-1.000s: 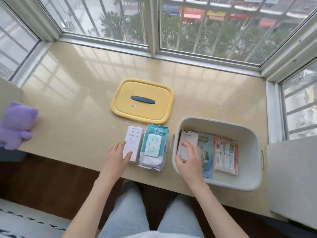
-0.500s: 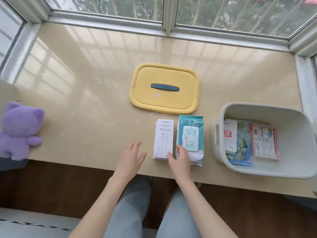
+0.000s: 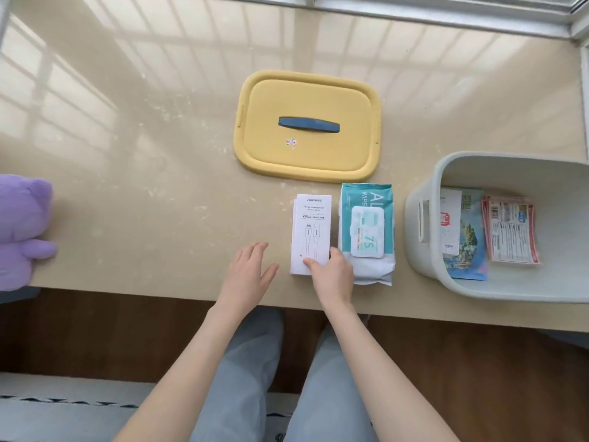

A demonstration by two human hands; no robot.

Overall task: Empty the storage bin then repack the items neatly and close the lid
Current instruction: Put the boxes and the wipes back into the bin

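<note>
Hands are apart at the near edge of the sill. Left hand (image 3: 250,275) has its fingers spread over bare surface and holds nothing; can't tell if it touches down. Right hand (image 3: 333,277) pinches the near end of the white cable box (image 3: 310,231), thumb on the top face, fingers at its right edge in the gap between the box and the wipes pack (image 3: 366,231). Box lies flat just right of the left hand, not touching it. Wipes pack lies flat beside the box, just right of the right hand's fingers, flip-lid facing up. Yellow lid (image 3: 306,122) with dark blue handle (image 3: 308,125) lies flat beyond both hands, off the bin, its near edge close to the far ends of box and pack. Storage bin (image 3: 513,169) is pale grey, open, well right of the right hand and partly cut off by the frame edge. On its floor are a white card (image 3: 451,218) overlapping a blue picture booklet (image 3: 471,247), with red-edged packets (image 3: 510,232) beside them. Purple plush toy (image 3: 22,231) sits far left of the left hand. Surface is a glossy beige stone sill (image 3: 127,138), speckled, with window-bar reflections; a white window frame (image 3: 446,17) runs along the far side. Below the sill: dark brown wood, a grey rug (image 3: 47,406) at lower left, legs in pale blue jeans (image 3: 242,362)
</note>
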